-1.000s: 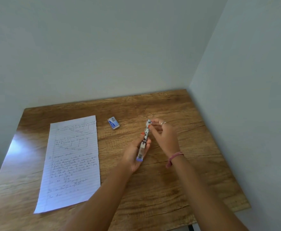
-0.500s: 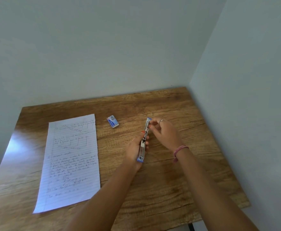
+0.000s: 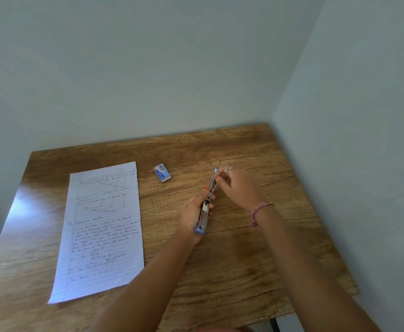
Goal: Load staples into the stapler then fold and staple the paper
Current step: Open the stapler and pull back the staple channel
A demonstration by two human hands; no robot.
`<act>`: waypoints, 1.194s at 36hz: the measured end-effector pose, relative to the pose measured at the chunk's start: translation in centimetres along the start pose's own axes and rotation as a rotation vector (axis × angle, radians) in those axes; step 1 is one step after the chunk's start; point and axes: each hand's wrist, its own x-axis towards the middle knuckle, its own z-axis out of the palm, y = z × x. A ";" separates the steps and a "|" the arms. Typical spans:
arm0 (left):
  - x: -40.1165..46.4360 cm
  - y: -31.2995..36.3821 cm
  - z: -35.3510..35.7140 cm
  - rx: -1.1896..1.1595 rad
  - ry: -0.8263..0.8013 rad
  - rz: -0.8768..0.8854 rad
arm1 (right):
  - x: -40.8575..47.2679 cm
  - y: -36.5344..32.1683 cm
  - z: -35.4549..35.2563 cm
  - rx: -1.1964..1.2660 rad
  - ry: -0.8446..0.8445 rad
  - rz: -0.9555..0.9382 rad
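Note:
A small blue and silver stapler (image 3: 207, 204) is swung fully open into one long strip above the middle of the wooden table (image 3: 232, 259). My left hand (image 3: 192, 213) grips its near half from below. My right hand (image 3: 238, 185) pinches its far half with curled fingertips. Whether a strip of staples lies between those fingertips is too small to tell. A small blue and white staple box (image 3: 162, 173) lies on the table to the left of the stapler. A lined sheet of paper (image 3: 100, 226) with handwriting lies flat at the table's left.
The table stands in a corner, with pale walls at its back and right side (image 3: 339, 164). Its front edge runs below my forearms. Bare wood shows between the paper and my arms and to the right of my right wrist.
Both hands and the opened stapler have sunk a little toward the table and shifted slightly nearer. The grip of each hand looks the same. Paper and staple box have not moved.

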 end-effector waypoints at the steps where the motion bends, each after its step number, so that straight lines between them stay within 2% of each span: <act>1: 0.0 0.0 0.0 0.000 0.001 0.001 | -0.2 -0.1 0.0 0.011 -0.004 0.003; 9: -0.3 0.1 0.3 -0.085 -0.022 -0.001 | -1.4 -0.9 0.6 0.090 -0.035 0.021; 25: -0.8 0.3 0.8 -0.135 0.033 -0.007 | -1.5 -1.1 0.6 0.467 -0.055 0.188; 32: -0.5 0.3 0.7 -0.150 0.015 -0.015 | -2.2 -1.9 1.0 0.360 0.033 0.137; 38: -0.3 0.3 0.6 -0.150 -0.043 -0.018 | -3.1 -2.1 1.6 0.132 0.136 0.010; 43: -0.2 0.2 0.6 -0.156 -0.031 -0.014 | -4.1 -2.2 2.6 0.009 0.086 -0.020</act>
